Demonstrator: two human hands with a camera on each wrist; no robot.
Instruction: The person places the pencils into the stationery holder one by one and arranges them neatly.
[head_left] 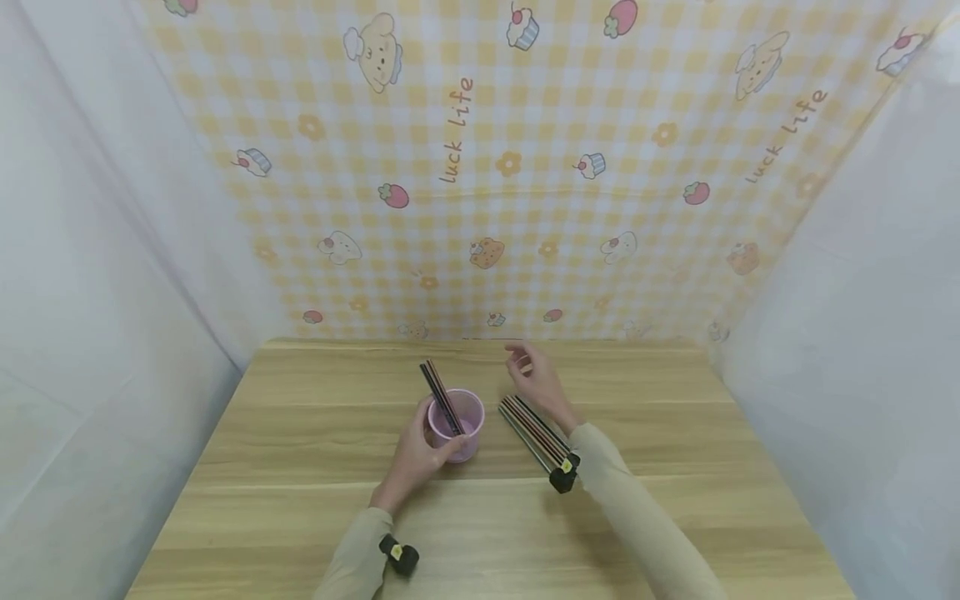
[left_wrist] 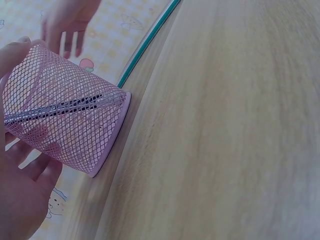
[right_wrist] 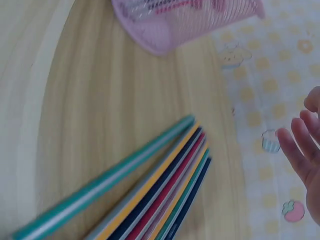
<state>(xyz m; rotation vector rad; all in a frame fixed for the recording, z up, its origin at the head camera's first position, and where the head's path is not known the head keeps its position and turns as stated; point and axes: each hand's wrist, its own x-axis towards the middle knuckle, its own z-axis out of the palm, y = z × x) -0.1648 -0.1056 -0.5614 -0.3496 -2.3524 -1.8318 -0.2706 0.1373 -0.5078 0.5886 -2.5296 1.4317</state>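
My left hand grips a pink mesh pen cup around its side, thumb at the front near the rim. A few dark and reddish pencils lean out of the cup toward the back left. To the right of the cup, several coloured pencils lie in a fanned bunch on the table, a green pencil along one edge. Above the far ends of this bunch is my right hand, fingers loosely bent and holding nothing. My right wrist covers part of the pencils' near ends in the head view.
The wooden table ends at the back against a yellow checked cloth with cartoon prints. White sheets hang on the left and right sides. Each sleeve carries a small black wrist camera.
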